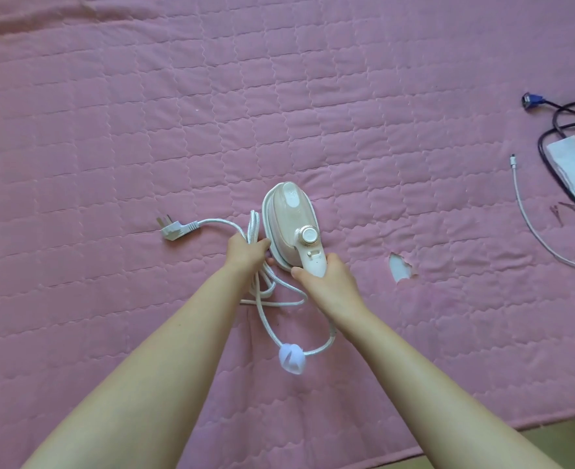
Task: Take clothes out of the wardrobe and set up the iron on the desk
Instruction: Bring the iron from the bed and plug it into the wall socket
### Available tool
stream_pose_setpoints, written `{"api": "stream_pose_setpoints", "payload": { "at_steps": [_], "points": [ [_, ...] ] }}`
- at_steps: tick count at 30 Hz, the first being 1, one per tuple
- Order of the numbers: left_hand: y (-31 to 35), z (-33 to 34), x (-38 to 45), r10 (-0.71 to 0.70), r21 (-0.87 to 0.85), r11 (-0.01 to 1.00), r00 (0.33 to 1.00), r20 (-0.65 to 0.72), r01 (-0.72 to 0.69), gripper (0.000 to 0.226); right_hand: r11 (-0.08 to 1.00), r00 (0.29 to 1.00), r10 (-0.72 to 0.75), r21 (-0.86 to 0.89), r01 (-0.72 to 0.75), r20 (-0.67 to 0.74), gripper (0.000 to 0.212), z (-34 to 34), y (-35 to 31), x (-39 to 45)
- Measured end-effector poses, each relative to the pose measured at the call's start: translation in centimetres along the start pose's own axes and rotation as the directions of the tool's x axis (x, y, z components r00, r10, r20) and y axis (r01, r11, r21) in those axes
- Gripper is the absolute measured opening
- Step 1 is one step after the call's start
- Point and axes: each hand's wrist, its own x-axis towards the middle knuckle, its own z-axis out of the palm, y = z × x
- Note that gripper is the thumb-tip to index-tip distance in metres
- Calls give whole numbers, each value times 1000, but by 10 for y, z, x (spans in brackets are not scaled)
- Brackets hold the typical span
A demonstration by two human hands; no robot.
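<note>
Two hands on the job: right hand [326,282] wrapped shut around handle of iron [292,225] on pink quilted cover [110,130]; left hand [247,250] closed on bunched cord [265,299]. Risk: loose loops and plug [172,228] snagging when lifted, tugging iron off balance.

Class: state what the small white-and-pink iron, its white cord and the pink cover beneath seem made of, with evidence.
Small white-and-pink iron: apparently glossy moulded plastic, smooth sheen; its dial looks metallic. White cord: seemingly braided fabric sleeve, with a woven texture. Pink cover: quilted matte cloth, with stitched squares and a tear.
</note>
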Motion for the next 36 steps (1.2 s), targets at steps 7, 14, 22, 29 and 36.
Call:
{"api": "stream_pose_setpoints", "payload": {
  "at_steps": [7, 14, 22, 29, 36],
  "points": [
    [-1, 2, -7, -33, -33, 999, 999, 0, 33, 6, 986, 998, -65, -153, 65, 3, 36, -13, 3, 0],
    [0, -7, -42, -113, -64, 991, 992, 57, 117, 8, 990, 993, -61, -121, 73, 97, 30, -33, 12, -14],
    [-3, -25, -85, -142, -231, 962, 989, 40, 148, 6, 988, 982, -102, -103, 119, 162, 27, -43, 0, -47],
    [18, -56, -149, -78, -316, 947, 995, -66, 53, 9, 960, 956, -223, -127, 250, 192, 19, -64, -40, -113],
    [37, -89, -244, -41, -402, 915, 979, -199, -43, 19, 908, 914, -334, -182, 378, 230, 18, -87, -80, -196]
  ]
}}
